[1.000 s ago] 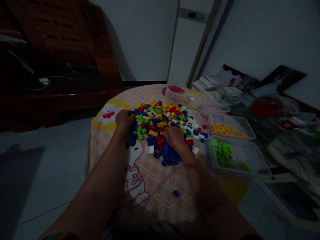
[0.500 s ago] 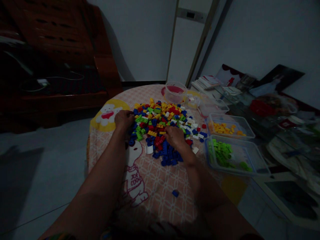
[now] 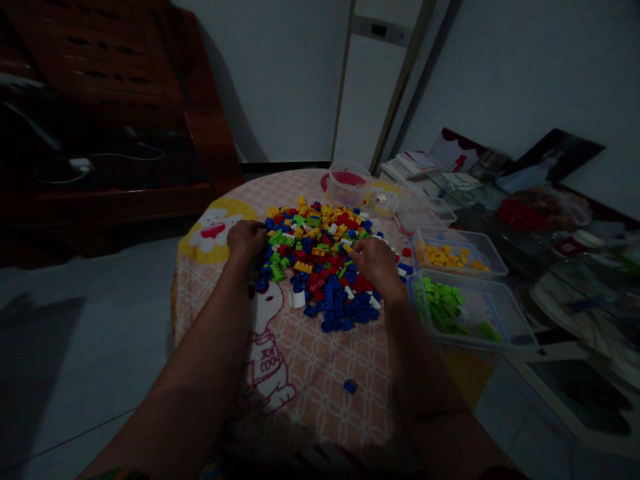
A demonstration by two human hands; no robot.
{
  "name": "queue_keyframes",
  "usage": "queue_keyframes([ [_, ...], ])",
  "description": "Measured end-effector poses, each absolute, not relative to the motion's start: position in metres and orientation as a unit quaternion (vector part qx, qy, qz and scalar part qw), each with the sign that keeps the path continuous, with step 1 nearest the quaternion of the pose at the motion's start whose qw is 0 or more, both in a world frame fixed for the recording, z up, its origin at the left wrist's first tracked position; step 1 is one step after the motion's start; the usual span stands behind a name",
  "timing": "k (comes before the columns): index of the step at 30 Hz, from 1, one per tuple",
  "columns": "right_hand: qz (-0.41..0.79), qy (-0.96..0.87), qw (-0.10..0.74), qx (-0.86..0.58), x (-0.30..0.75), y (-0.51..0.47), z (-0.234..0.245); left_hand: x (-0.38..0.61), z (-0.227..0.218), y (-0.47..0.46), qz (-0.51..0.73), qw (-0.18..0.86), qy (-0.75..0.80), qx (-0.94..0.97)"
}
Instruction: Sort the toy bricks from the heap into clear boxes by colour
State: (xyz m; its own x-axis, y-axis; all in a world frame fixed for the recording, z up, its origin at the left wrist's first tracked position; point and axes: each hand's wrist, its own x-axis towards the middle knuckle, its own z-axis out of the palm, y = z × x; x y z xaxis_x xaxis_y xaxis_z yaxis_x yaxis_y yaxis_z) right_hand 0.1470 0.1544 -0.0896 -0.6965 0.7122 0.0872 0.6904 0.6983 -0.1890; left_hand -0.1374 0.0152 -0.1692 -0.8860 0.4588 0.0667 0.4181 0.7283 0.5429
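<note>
Pink tablecloth fills the middle of the frame, with one blue brick alone low on it. Higher up, the left hand and right hand rest curled on the brick pile; what they hold is hidden. A green-brick tub sits right of it.

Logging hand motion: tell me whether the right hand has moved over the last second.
Yes. The right hand has shifted rightward, away from the white brick and closer to the tub of green bricks.
</note>
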Motion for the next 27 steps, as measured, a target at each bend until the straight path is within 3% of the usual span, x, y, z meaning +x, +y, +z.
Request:
queue_keyframes([
  [3, 0.004, -0.875, 0.117, -0.469, 0.173, 0.171, -0.075, -0.137, -0.168, 0.016, 0.277, 0.040, 0.931, 0.234],
  [7, -0.043, -0.771, 0.244, -0.586, 0.218, 0.201, -0.059, -0.137, -0.168, 0.015, 0.279, 0.040, 0.930, 0.236],
  [12, -0.020, -0.773, 0.313, -0.552, 0.228, 0.207, -0.052, -0.139, -0.171, 0.015, 0.279, 0.027, 0.928, 0.247],
  [21, 0.072, -0.952, 0.113, -0.277, 0.141, 0.135, -0.089, -0.138, -0.172, 0.014, 0.277, 0.032, 0.928, 0.246],
  [27, 0.091, -0.982, 0.061, -0.154, 0.121, 0.128, -0.131, -0.138, -0.173, 0.013, 0.288, 0.034, 0.926, 0.244],
])
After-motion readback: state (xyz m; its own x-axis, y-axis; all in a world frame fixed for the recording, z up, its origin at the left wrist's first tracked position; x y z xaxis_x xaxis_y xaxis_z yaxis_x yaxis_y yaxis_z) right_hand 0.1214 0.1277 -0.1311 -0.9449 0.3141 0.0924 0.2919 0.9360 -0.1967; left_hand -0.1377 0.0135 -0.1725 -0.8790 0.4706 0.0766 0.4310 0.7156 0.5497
